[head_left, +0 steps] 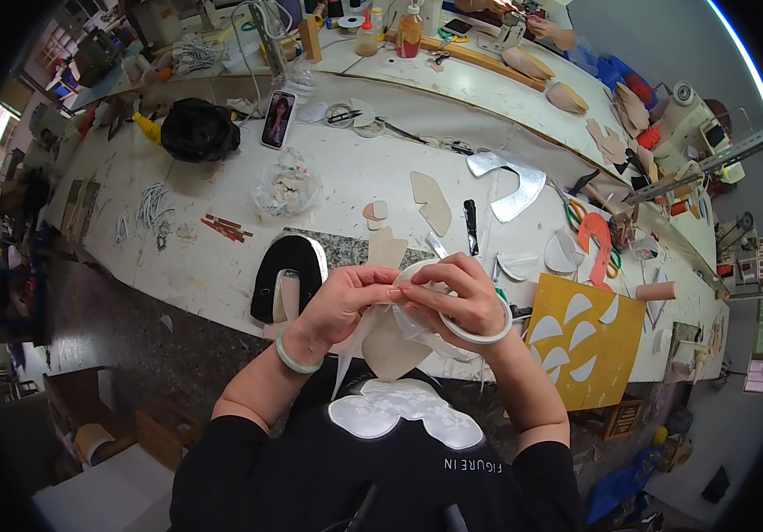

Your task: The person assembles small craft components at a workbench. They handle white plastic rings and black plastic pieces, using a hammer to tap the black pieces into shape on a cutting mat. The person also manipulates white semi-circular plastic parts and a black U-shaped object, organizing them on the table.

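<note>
At the bench's near edge, both my hands meet over a cream shoe upper piece (392, 344). My left hand (346, 301) pinches its edge between thumb and fingers, with a bangle on the wrist. My right hand (463, 297) grips the same edge, fingertips touching the left ones. A white tape roll (481, 337) hangs around the lower side of the right hand. From the pinched spot a thin whitish strip (348, 348) trails down past the left wrist. The exact spot under the fingertips is hidden. Close by on the left lies a black horseshoe-shaped block (266, 279) beside flat cream pieces (289, 295).
A yellow board (590, 346) with several white half-moon pieces lies right. Beyond my hands are a phone (278, 120), a bag of scraps (286, 188), a black cutter (471, 227) and a silver curved piece (507, 184). Another person's hand (550, 32) shows at the far bench.
</note>
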Motion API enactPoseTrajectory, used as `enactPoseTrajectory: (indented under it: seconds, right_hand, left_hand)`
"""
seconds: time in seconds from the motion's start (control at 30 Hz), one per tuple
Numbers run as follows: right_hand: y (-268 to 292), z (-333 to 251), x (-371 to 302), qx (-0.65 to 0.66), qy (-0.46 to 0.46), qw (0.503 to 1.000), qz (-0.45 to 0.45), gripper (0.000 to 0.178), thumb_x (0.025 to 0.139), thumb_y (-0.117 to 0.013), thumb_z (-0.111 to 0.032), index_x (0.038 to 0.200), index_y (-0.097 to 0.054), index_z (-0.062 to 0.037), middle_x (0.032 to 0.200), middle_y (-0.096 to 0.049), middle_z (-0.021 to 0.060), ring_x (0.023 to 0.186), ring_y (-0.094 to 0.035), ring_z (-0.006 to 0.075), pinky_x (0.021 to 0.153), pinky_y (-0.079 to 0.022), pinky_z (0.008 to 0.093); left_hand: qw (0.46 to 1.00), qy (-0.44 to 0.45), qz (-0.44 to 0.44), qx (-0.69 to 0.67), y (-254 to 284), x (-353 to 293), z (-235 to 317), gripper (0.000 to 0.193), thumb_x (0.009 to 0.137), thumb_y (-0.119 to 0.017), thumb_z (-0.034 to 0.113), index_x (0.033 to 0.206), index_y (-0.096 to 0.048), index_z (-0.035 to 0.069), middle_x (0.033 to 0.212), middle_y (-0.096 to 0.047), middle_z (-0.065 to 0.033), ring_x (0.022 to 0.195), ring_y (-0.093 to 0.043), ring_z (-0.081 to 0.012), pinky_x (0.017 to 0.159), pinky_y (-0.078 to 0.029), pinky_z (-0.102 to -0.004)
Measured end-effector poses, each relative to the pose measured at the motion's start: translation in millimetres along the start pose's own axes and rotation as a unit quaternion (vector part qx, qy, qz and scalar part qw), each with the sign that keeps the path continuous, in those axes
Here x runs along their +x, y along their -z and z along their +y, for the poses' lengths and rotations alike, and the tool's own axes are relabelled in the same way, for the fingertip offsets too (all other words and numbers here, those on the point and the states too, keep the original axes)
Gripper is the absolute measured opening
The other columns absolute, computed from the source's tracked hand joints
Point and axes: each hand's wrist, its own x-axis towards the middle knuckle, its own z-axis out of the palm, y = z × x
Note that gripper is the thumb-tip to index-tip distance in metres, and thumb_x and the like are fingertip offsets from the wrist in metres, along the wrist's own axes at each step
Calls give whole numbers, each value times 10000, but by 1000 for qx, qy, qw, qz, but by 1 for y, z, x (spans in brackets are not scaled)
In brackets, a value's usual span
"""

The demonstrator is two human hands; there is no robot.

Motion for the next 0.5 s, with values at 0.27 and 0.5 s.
enactPoseTrajectory:
  seconds: [0.27,0.5]
  right_hand:
    - [1,-4,7,-7,38,999,-35,326,662,-805,-77,973,-718,-119,993,-664,15,806,-572,218,715,-444,324]
    - [3,2,8,76,-61,994,-40,231,755,-761,-36,975,-696,-68,896,-651,57,795,-604,236,706,-455,330]
  left_hand:
    - [996,31,56,-56,14,0,-1,240,941,-625,141,1126,-667,-6,984,-705,-75,850,-678,-137,781,-542,-256]
    - [991,-18,79,108,8,-1,10,293,958,-621,143,1200,-634,-22,1020,-703,-68,867,-660,-102,792,-530,-246]
